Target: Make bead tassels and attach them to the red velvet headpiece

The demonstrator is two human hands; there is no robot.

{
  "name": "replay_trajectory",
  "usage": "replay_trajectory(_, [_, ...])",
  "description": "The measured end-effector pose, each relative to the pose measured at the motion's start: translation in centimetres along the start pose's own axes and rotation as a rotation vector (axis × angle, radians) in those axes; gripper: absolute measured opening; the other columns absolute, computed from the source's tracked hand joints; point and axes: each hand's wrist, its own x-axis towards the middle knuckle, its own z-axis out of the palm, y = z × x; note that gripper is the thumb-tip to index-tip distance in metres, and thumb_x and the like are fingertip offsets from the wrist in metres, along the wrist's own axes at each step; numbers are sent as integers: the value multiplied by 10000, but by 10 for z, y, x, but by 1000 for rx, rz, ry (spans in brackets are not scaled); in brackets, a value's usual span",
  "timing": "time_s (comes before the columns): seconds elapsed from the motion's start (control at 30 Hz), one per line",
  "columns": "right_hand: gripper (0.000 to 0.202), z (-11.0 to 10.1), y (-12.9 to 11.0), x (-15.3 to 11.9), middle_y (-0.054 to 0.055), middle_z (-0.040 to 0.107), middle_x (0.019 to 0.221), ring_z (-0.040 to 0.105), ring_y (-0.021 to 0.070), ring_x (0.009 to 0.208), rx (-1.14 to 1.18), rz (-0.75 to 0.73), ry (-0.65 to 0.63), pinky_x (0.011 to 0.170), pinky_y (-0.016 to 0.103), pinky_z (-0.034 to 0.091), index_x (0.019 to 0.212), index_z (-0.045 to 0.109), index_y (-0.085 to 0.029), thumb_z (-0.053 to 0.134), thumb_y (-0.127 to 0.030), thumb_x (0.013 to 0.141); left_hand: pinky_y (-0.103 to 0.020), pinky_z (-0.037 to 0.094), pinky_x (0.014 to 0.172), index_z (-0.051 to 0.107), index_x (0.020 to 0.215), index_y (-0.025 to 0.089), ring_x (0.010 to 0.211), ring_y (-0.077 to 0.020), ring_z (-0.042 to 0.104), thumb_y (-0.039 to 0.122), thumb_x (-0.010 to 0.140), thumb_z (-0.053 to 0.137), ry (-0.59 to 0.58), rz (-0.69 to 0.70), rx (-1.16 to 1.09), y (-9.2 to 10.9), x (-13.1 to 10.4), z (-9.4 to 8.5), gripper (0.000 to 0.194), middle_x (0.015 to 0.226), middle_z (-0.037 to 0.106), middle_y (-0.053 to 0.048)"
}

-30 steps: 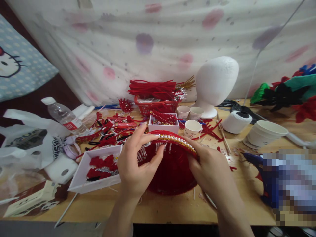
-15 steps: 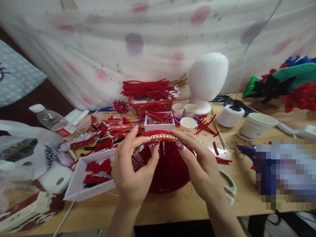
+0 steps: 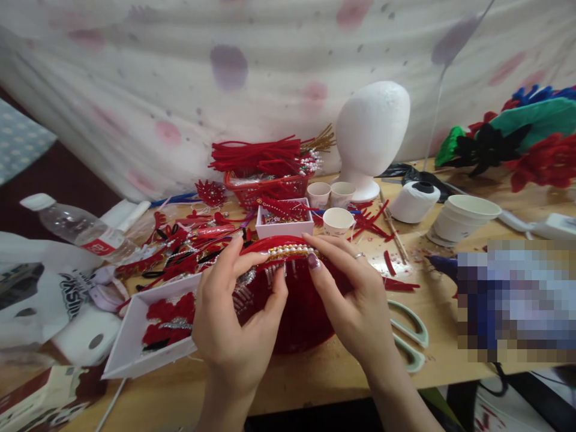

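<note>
Between both hands is a strip of white pearl and gold beads [image 3: 291, 249], held across the upper rim of a glossy red bowl [image 3: 306, 318]. My left hand [image 3: 236, 318] pinches its left end with bent fingers, the thumb below. At the other end, my right hand [image 3: 353, 294] closes with its thumb against the beads and its index finger along the top. Silver comb-like pieces [image 3: 243, 297] show inside the bowl, partly covered by my left hand. Left of that hand stands a white box [image 3: 130, 342] with red flowers [image 3: 168, 318].
Behind the bowl are a small white box [image 3: 283, 227], paper cups [image 3: 337, 222], a red basket [image 3: 270, 192] and a white foam head [image 3: 373, 132]. Scissors [image 3: 416, 336] lie at right, near a thread cone [image 3: 414, 202]. A plastic bottle [image 3: 81, 228] leans at left.
The view has swung slightly, so the table's things sit further left and a little higher. My right thumb and fingers have moved slightly left along the beaded strip. My left hand keeps its pinch.
</note>
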Motion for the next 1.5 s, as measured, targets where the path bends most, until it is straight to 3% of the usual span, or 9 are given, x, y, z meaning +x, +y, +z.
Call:
replay_trajectory(0.23, [338,-1,7,0,110,729,1191,666,219,1080,-71,-113,-5,960,403,520,1250,696,-164,594,-206,931,-460,592,906,489,1425,242,976,-244,724,179,802,779,-45,-58,16,0,1,-2,690,1056,744,-59])
replay_trajectory(0.33, [353,-13,9,4,123,727,1227,677,224,1114,-106,-171,-81,963,395,543,1275,682,-162,579,-205,941,-453,586,916,512,1402,223,961,-237,724,194,806,778,-59,-62,15,1,4,-3,654,1044,752,-58])
replay_trajectory(0.47, [357,-37,9,13,96,746,1229,713,221,1096,-234,-292,-208,928,376,577,1282,687,-216,535,-171,963,-416,575,925,619,1251,215,986,-223,712,202,827,751,-110,30,19,0,12,-1,444,1004,759,-42])
replay_trajectory(0.53, [346,-48,8,18,81,768,1192,736,214,1059,-276,-323,-251,900,355,592,1247,712,-234,524,-152,968,-420,564,950,594,1287,228,980,-217,709,203,825,750,-153,76,-12,-3,16,2,489,993,763,-28])
replay_trajectory(0.7, [331,-67,3,25,53,788,1147,764,203,982,-318,-294,-341,845,327,606,1202,744,-273,528,-167,974,-430,549,1002,451,1441,303,995,-215,713,190,797,775,-262,157,-122,-10,25,11,729,1061,765,-5])
replay_trajectory(0.9, [288,-78,-4,28,5,822,969,769,168,810,-352,-210,-396,662,240,569,1128,780,-291,586,-167,954,-379,589,918,543,1356,332,936,-221,743,202,791,775,-267,222,-76,-2,36,15,625,994,774,24])
replay_trajectory(1.1, [251,-85,-18,39,-27,798,768,672,107,585,-429,-214,-499,562,207,496,852,802,-265,589,-177,953,-361,585,927,538,1352,323,969,-210,737,191,805,773,-273,269,-70,2,36,16,610,1003,771,23])
replay_trajectory(1.27, [248,-88,-28,51,-46,734,623,553,71,474,-485,-284,-599,523,199,425,804,789,-228,591,-153,933,-328,573,934,527,1348,297,969,-192,729,168,822,752,-299,305,-90,3,37,17,587,1000,768,23])
replay_trajectory(1.5, [256,-87,-38,60,-38,629,521,449,82,447,-582,-228,-717,467,227,332,787,794,-191,590,-197,943,-301,554,953,565,1302,251,950,-174,721,106,817,733,-309,315,-164,7,40,17,533,1026,761,13])
